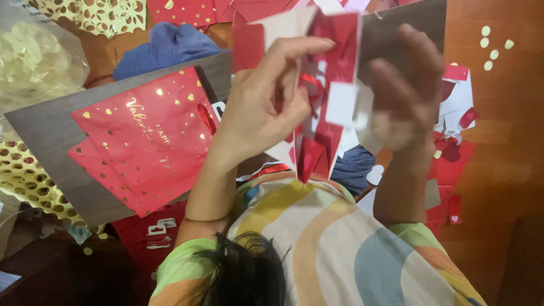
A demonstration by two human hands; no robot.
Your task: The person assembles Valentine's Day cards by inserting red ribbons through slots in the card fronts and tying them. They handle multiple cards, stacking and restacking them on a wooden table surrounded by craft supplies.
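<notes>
Dark hair [243, 272] and your striped shirt [334, 238] lowest in view, your left hand [260, 107] pinching a folded red foil paper [323, 73] held above the bench [498, 170], your blurred right hand [405, 90] gripping its white edge, red gold-hearted envelope [147, 139] lying left.

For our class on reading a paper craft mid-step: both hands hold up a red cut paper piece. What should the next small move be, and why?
Probably steady the piece and spread it flat between both hands. The left hand pinches the red cut paper near its top, the right hand is blurred beside it, and the lower strips hang folded and uneven, so its shape is hard to read.
</notes>
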